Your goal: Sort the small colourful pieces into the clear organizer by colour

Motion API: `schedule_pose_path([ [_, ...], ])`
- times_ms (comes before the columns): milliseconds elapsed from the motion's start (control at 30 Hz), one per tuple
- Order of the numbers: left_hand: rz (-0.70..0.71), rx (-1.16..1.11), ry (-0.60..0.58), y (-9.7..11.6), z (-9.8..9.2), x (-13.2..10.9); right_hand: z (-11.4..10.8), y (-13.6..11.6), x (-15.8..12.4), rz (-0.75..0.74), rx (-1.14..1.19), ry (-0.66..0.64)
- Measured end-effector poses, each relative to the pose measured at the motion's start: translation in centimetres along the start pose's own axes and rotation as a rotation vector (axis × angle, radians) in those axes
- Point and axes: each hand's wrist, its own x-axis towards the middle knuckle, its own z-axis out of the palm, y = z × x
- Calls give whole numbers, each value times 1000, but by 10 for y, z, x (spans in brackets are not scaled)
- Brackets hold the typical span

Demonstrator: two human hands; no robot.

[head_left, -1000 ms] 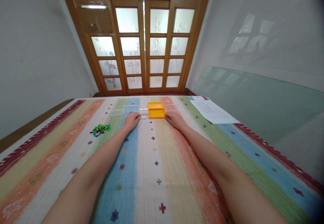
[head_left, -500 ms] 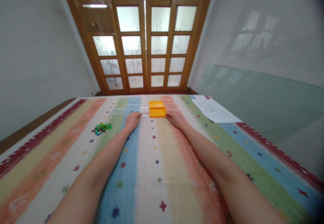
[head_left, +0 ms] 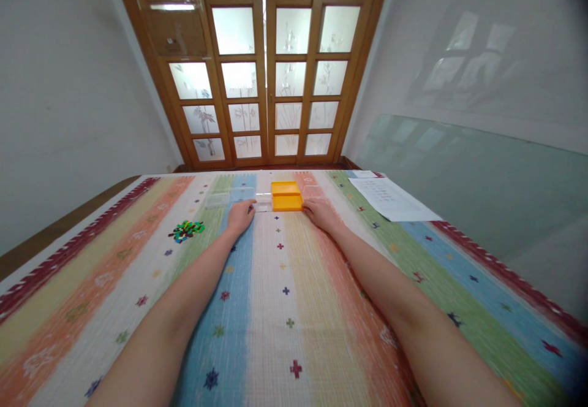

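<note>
A wooden door (head_left: 264, 76) with frosted panes closes the far end of the room. A striped woven cloth (head_left: 285, 309) covers the whole table. A large glass pane (head_left: 482, 192) leans along the wall on the right. A printed paper sheet (head_left: 390, 200) lies on the cloth at the far right.

The orange tray (head_left: 287, 207) sits flat on the cloth at the far centre, between both hands. It appears to be a shallow, rigid plastic tray with a low rim and, as far as can be seen, nothing in it. Judgement: light, stiff, smooth-walled and not fragile, though it may slide easily on the weave. The side rims offer the soundest hold, one hand to each.

The left hand (head_left: 241, 216) rests palm down, fingers curled toward a small clear box (head_left: 263, 202) that touches the tray's left side. Whether those fingers grip it cannot be determined. The right hand (head_left: 320, 214) lies at the tray's near right corner, fingers loosely extended. Whether they are in contact with the rim cannot be determined.

Two further clear containers (head_left: 217, 200) stand just left of the left hand. They are judged thin-walled and slippery.

A pile of small coloured pieces (head_left: 186, 230) lies well apart, to the left.
</note>
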Motion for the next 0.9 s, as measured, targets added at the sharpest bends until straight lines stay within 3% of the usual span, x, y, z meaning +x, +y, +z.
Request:
schedule_pose_path([
  [167,22,-1,1,2,2,-1,0,-1,-3,12,22,42],
  [300,56,11,90,-1,-2,-3,-4,-2,-7,27,8,51],
  [400,8,63,190,-15,-16,-1,-8,-3,-10,42,20,75],
  [500,-94,153,229,-45,-38,6,-11,-4,-11,71,36,106],
  [733,-94,322,-60,-121,-73,21,-8,-5,-9,56,40,100],
  [900,-83,317,-112,-133,-85,19,-9,-8,-9,52,34,119],
])
